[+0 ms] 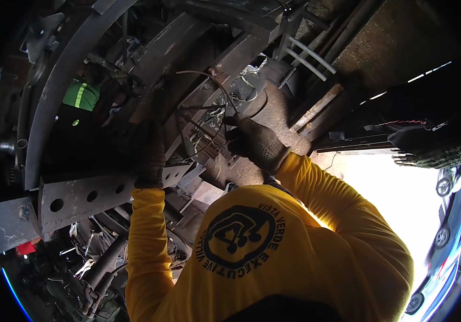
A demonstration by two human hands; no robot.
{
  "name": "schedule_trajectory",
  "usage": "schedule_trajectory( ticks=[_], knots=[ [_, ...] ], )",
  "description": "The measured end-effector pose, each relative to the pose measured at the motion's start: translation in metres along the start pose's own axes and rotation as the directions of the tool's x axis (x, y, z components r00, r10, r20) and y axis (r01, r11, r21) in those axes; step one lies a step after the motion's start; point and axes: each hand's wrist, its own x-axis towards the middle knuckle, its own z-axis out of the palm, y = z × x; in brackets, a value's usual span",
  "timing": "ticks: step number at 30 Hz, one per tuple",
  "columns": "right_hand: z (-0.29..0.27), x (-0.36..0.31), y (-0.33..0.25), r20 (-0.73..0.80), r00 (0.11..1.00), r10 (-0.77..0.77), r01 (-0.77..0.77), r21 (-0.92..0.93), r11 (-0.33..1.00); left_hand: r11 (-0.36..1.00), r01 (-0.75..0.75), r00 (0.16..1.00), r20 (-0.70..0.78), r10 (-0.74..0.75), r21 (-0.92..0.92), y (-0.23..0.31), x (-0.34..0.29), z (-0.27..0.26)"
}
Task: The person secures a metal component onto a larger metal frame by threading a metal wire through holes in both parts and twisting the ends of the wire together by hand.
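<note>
My right hand [257,142], in a dark knitted glove, is closed on a thin brown wire [217,80]. The wire rises from the fist and bends over to the left, in front of steel bars. My left hand [151,155], also gloved, reaches up beside a steel channel with round holes [88,196]. Deep shadow hides its fingers, so I cannot tell whether it holds anything. More thin rods and wires [209,142] lie in a tangle between the two hands.
A large curved steel bar [61,80] arches on the left, near a green item [82,95]. A rusty rounded metal body [276,115] stands beyond my right hand. Pale rods [308,58] stick out at the upper right. Scrap metal [101,268] fills the lower left; a blue car [445,252] stands outside.
</note>
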Motion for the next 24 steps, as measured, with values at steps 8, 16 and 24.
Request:
schedule_trajectory(
  ticks=[8, 16, 24],
  knots=[
    [0.034, 0.024, 0.043, -0.24, 0.959, -0.148, 0.166, 0.054, 0.985, 0.999, -0.029, 0.998, -0.062, 0.028, -0.023, -0.002, -0.001, 0.008],
    [0.009, 0.031, 0.035, -0.061, 0.916, -0.396, 0.353, -0.349, 0.868, 0.939, 0.259, 0.966, 0.082, -0.246, -0.226, 0.0, 0.0, 0.003],
    [-0.023, 0.052, -0.005, 0.366, 0.804, -0.468, 0.501, -0.842, 0.202, 0.94, 0.253, 0.967, 0.049, -0.249, -0.23, -0.002, 0.001, 0.006]
  ],
)
